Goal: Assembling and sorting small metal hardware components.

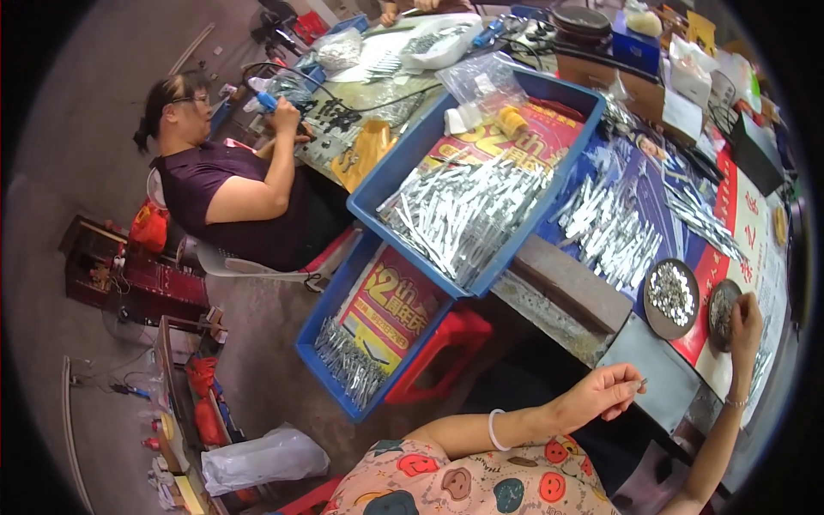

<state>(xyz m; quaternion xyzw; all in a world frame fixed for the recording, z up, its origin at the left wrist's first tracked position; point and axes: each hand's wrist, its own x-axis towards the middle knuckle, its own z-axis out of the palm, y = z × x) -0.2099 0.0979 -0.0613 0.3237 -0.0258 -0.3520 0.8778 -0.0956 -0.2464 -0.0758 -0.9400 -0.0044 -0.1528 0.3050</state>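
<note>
Patterned shirt [481,485] fills the bottom edge, cut off by the frame. Left hand [601,393], w/ a white bracelet [493,429] on the wrist, is pinched shut on a small metal piece [642,383]; only its tip pokes out past the fingers, too tiny to say what kind. Right hand [745,322] lies just beside a dark round dish [721,313] at the table's near edge, covering part of its rim; fingers are curled under, so can't tell if it grips anything. Next to it a second round dish [670,298] holds small silvery bits, too fine to make out.

Further out, loose silver strips [614,232] lie spread on the red-and-blue printed sheet [730,206]. Left of that a blue tray [390,184] is heaped w/ more silver strips; a lower blue tray [322,330] sits on a red stool [442,348], partly hidden under the upper one.

Far left, another person [227,193] in a dark top sits at the table holding a blue-handled tool [268,101]; what they're working on is blurred by clutter. Back of table bends into the fisheye rim, hard to read.
</note>
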